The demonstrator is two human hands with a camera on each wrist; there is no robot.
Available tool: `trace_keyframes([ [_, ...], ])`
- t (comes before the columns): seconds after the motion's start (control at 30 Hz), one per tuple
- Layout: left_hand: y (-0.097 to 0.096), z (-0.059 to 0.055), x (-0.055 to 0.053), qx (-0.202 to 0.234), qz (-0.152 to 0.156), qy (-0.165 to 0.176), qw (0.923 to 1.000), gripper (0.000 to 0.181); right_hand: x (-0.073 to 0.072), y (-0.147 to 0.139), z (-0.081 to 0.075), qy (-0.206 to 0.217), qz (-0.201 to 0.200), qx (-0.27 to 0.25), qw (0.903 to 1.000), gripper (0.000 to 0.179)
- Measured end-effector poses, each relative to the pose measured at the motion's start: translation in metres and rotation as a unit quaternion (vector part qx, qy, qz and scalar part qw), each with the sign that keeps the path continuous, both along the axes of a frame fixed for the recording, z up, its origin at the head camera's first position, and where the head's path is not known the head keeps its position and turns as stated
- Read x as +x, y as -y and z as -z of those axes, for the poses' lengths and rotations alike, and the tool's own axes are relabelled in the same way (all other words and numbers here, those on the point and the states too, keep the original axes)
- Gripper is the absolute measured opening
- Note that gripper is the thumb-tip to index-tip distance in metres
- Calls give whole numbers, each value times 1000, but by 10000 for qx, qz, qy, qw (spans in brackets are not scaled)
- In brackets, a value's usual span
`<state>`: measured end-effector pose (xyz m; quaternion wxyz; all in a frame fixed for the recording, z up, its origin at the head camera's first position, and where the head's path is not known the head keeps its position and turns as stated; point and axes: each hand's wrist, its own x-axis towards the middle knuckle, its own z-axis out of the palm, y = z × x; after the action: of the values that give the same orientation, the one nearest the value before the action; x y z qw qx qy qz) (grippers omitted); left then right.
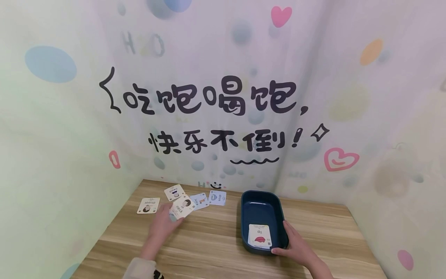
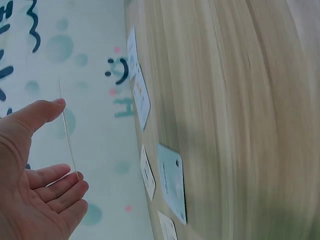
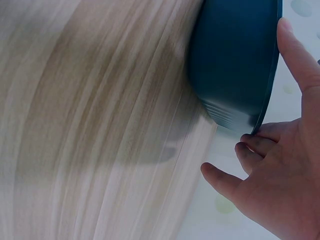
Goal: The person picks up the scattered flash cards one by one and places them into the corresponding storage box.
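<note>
My left hand (image 1: 166,223) pinches a white word card reading "neck" (image 1: 183,207) between thumb and fingers, raised above the table. In the left wrist view that card is edge-on, a thin line. Around it lie the "throat" card (image 1: 148,205), the "head" card (image 1: 174,192), the "juice" card (image 1: 200,201) and the "soup" card (image 1: 217,198). A light blue card (image 2: 172,183) lies under the left hand, partly hidden in the head view. My right hand (image 1: 297,246) holds a dark blue tray (image 1: 263,211) at its near right corner. Inside sits a "lip" card (image 1: 259,235), with another card's edge beneath.
Everything rests on a wood-grain table (image 1: 209,248). A printed curtain or wall (image 1: 223,50) with large black characters stands right behind it, and pale walls close both sides. The tray is to the right of the loose cards.
</note>
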<state>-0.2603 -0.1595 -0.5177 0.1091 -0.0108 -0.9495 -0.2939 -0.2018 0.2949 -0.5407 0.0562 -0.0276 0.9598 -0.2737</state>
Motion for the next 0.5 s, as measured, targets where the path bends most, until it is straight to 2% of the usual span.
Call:
trace_keyframes([
  [0.2,-30,3,-1,47,341,-177,9992,76,0,-1,1,25,11,-13,10000,116],
  [0.5,-70,7,-1,32,731,-186,9971,79,0,0,1,47,17,-72,10000,117],
])
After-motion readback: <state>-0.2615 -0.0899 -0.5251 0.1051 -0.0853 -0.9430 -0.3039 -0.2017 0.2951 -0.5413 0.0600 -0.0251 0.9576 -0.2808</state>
